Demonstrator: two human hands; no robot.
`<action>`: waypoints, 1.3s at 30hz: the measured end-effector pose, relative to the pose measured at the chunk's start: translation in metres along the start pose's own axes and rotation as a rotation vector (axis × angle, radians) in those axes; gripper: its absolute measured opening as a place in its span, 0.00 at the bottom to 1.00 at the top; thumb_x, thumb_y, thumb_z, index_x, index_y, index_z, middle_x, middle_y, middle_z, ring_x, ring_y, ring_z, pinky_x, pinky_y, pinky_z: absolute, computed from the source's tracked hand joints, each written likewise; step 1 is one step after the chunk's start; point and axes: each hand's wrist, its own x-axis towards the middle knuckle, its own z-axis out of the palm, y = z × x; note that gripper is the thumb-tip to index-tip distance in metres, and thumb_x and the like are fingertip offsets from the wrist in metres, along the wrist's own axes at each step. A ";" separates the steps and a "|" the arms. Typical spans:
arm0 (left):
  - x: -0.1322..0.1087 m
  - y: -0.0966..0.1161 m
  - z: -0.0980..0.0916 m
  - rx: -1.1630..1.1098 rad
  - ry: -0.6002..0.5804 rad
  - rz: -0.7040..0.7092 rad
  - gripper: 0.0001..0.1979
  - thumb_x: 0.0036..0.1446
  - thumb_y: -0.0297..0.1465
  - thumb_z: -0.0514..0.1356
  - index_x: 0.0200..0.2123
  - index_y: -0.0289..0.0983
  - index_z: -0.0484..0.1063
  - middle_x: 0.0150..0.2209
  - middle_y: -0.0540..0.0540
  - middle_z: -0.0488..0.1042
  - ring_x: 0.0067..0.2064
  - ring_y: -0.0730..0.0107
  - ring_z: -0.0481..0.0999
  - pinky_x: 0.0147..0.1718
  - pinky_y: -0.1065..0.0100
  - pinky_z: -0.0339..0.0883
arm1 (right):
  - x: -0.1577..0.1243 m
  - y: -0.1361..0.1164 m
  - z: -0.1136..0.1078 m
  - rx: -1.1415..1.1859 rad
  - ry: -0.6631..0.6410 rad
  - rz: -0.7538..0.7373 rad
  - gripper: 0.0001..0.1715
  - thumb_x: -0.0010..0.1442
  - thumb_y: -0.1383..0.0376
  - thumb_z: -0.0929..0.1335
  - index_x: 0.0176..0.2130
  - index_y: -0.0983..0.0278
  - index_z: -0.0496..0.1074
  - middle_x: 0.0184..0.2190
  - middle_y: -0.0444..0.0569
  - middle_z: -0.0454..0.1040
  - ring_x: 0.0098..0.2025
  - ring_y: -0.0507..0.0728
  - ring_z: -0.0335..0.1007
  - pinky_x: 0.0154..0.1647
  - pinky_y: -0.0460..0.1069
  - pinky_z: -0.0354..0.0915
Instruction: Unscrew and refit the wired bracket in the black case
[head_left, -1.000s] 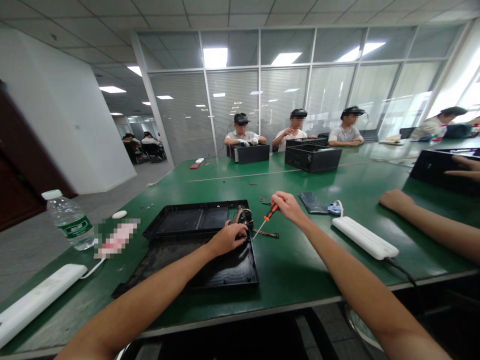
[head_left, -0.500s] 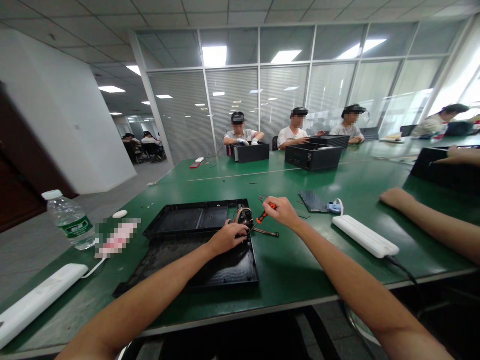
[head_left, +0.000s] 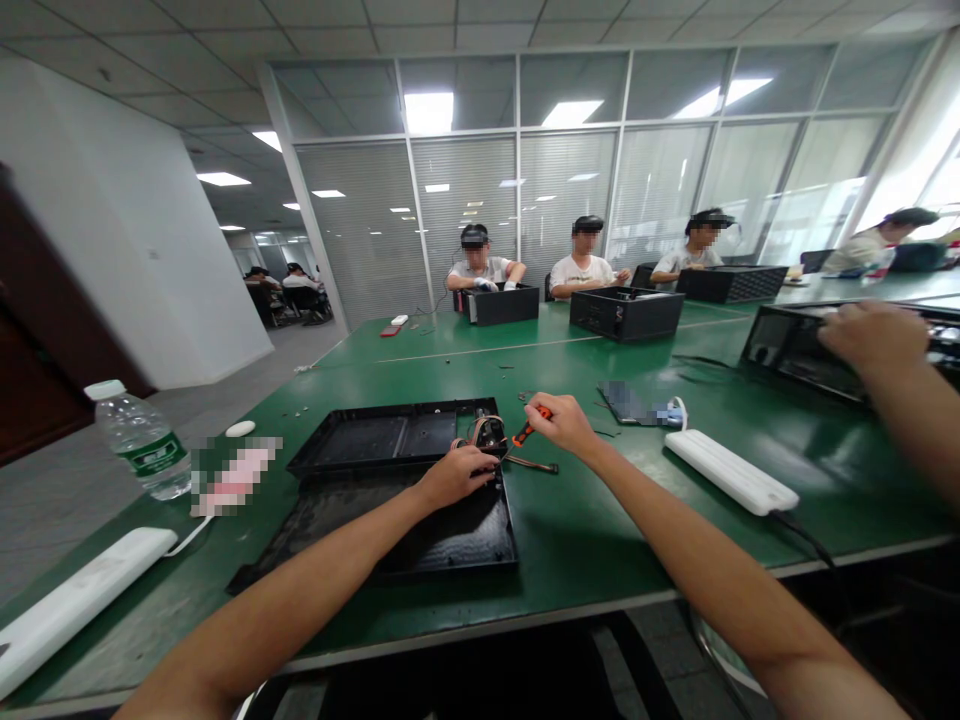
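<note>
Right hand: wrapped snugly around the handle of the screwdriver [head_left: 534,428], no gap seen; right hand [head_left: 564,426] was just off the case's right edge.
Screwdriver: long axis slanted down and left from the grip, toward the left fingertips; tip too small to make out.
Left hand: fingers bent at the case's right side, left hand [head_left: 462,478] being the nearer one; couldn't tell if it pinched anything.
Case: black case [head_left: 450,545] lay on the table [head_left: 600,540], left of the right hand, long side running left to right.
In the way: left fingers by the tip; wires [head_left: 480,432] just behind them; plug cable [head_left: 540,465] below the right hand.
Around: phone [head_left: 628,403] and power strip [head_left: 731,472] to the right, bottle [head_left: 146,450] far left.
</note>
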 end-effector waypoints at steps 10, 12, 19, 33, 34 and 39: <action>0.000 0.000 0.000 0.041 -0.001 -0.001 0.10 0.57 0.32 0.56 0.42 0.37 0.70 0.38 0.46 0.72 0.40 0.71 0.70 0.47 0.65 0.57 | -0.001 0.000 0.003 0.005 0.005 0.008 0.15 0.58 0.62 0.60 0.23 0.64 0.66 0.17 0.42 0.64 0.20 0.48 0.57 0.25 0.44 0.51; 0.000 0.000 -0.001 0.034 -0.006 -0.001 0.10 0.57 0.32 0.56 0.41 0.37 0.70 0.38 0.46 0.73 0.40 0.70 0.70 0.48 0.64 0.57 | 0.001 -0.003 0.001 -0.050 -0.040 0.001 0.16 0.59 0.61 0.59 0.24 0.64 0.67 0.17 0.43 0.64 0.20 0.49 0.58 0.26 0.44 0.51; -0.001 0.002 -0.001 0.000 0.004 -0.036 0.13 0.55 0.30 0.58 0.45 0.37 0.67 0.40 0.45 0.73 0.43 0.68 0.70 0.48 0.64 0.58 | 0.028 -0.051 -0.033 -0.424 -0.430 -0.010 0.21 0.63 0.56 0.54 0.39 0.65 0.67 0.27 0.50 0.73 0.29 0.55 0.67 0.29 0.46 0.51; -0.003 0.004 -0.001 0.010 -0.007 -0.103 0.19 0.54 0.30 0.58 0.50 0.37 0.61 0.43 0.45 0.73 0.48 0.65 0.69 0.53 0.57 0.51 | 0.053 -0.094 -0.043 -0.407 -0.750 -0.024 0.26 0.62 0.51 0.52 0.47 0.65 0.63 0.34 0.56 0.74 0.33 0.58 0.70 0.31 0.48 0.57; -0.003 0.004 -0.001 0.012 -0.005 -0.103 0.19 0.54 0.30 0.58 0.50 0.37 0.61 0.43 0.45 0.73 0.48 0.65 0.69 0.53 0.57 0.51 | 0.052 -0.094 -0.042 -0.416 -0.739 -0.022 0.26 0.62 0.50 0.52 0.45 0.65 0.64 0.34 0.56 0.74 0.33 0.59 0.70 0.31 0.48 0.56; -0.003 0.006 -0.002 0.012 0.003 -0.086 0.20 0.54 0.29 0.58 0.50 0.37 0.61 0.43 0.45 0.73 0.47 0.65 0.69 0.52 0.59 0.52 | 0.050 -0.080 -0.043 -0.322 -0.696 -0.035 0.25 0.59 0.49 0.57 0.38 0.66 0.68 0.30 0.53 0.73 0.31 0.57 0.68 0.29 0.46 0.54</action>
